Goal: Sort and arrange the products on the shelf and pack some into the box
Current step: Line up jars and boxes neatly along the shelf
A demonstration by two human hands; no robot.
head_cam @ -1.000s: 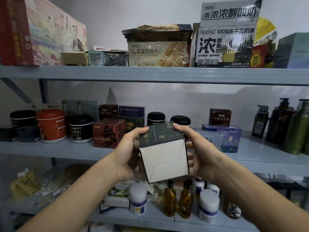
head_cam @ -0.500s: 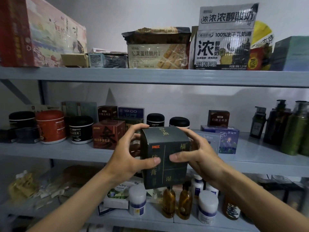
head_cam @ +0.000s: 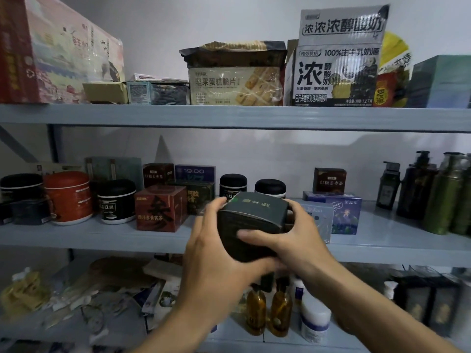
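Evidently you had the dark green box (head_cam: 254, 212) clamped between both hands, in the air just in front of the middle shelf (head_cam: 76, 238) and not resting on it. Your left hand (head_cam: 214, 253) cupped its left side, thumb at the upper corner and fingers curled beneath. Your right hand (head_cam: 298, 243) wrapped the right side, thumb laid across the near face.

The box sat tilted, its lettered top turned up towards you. It looked close to cubic, so no long axis governed how it should go in.

What mattered was the gap straight beyond the box, on the shelf between the red ginseng tea box (head_cam: 160, 208) to the left and the pale blue carton (head_cam: 319, 221) to the right, with a black-lidded jar (head_cam: 233, 186) standing further back. Neither hand was clearly nearer that gap, and I judged a level push forward would seat the box, provided you squared the tilt first. No packing box was in view.
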